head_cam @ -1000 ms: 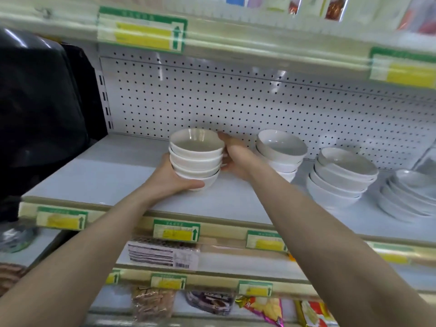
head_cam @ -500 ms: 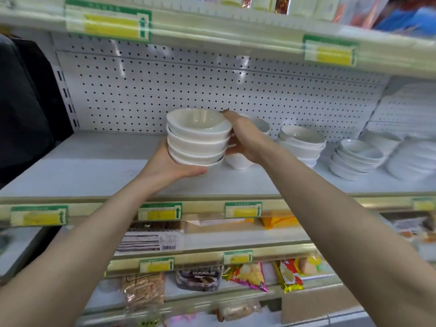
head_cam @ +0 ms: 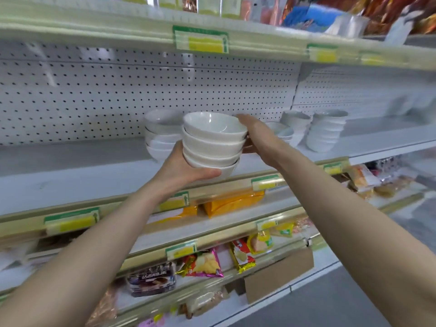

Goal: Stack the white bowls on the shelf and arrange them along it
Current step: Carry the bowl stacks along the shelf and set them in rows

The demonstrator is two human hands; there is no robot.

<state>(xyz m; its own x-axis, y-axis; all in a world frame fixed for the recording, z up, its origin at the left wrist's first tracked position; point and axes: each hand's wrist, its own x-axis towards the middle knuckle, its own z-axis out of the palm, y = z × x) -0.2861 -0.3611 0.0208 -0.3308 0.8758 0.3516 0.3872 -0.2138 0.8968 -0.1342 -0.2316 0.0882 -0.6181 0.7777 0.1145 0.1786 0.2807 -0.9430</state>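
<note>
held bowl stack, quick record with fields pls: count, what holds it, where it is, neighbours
item: held stack, four nested white bowls
left hand: cups the bottom bowl, thumb across its front
right hand: grips the stack's right side
position: over the front of the shelf, apparently lifted clear
neighbours: rear stack behind on the left; right stacks further along the shelf
</note>
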